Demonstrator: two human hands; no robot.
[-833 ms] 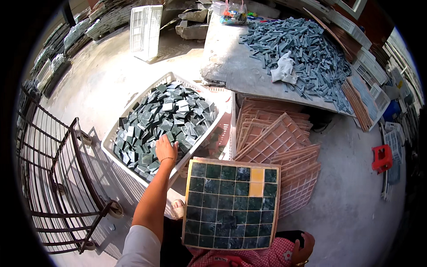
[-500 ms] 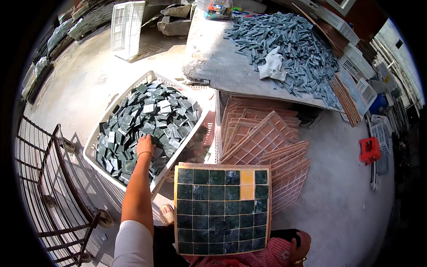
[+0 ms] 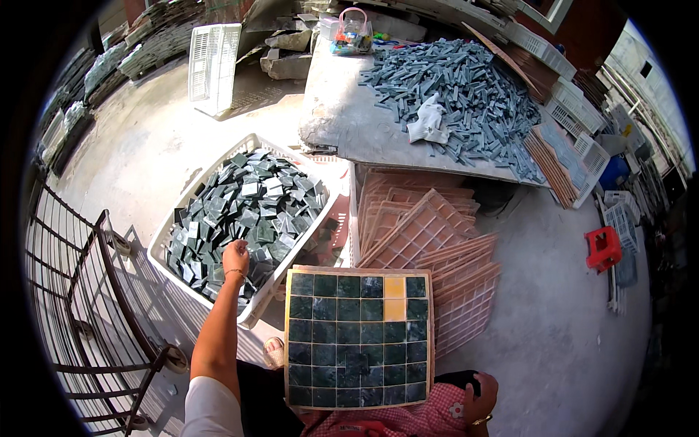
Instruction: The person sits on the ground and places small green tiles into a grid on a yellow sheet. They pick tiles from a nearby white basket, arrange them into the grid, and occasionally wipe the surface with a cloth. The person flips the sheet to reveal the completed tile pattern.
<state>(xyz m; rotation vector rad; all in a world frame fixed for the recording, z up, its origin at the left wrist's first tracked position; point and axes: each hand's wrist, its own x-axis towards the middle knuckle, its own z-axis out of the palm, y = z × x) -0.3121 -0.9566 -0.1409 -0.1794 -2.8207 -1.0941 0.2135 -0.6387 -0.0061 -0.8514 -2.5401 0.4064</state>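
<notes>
My left hand is over a white plastic crate heaped with dark green square tiles. Its fingers are bent together at the pile; whatever they pinch is hidden. In front of me, across my lap, rests a square grid tray filled mostly with dark green tiles. Two neighbouring cells near its upper right show bare yellow. One loose tile seems to lie on top of the set ones. My right hand sits beside my knee, right of the tray, fingers curled; nothing plainly shows in them.
Reddish grid trays are stacked beyond my tray. Behind them a table bears a heap of narrow grey strips and a white glove. A metal rack on wheels stands left; a red plastic stool is at right.
The view has shifted slightly, so the crate and table appear lower. My left hand has drawn back a little toward me within the crate, its fingers gathered. The right hand stays by the knee.
</notes>
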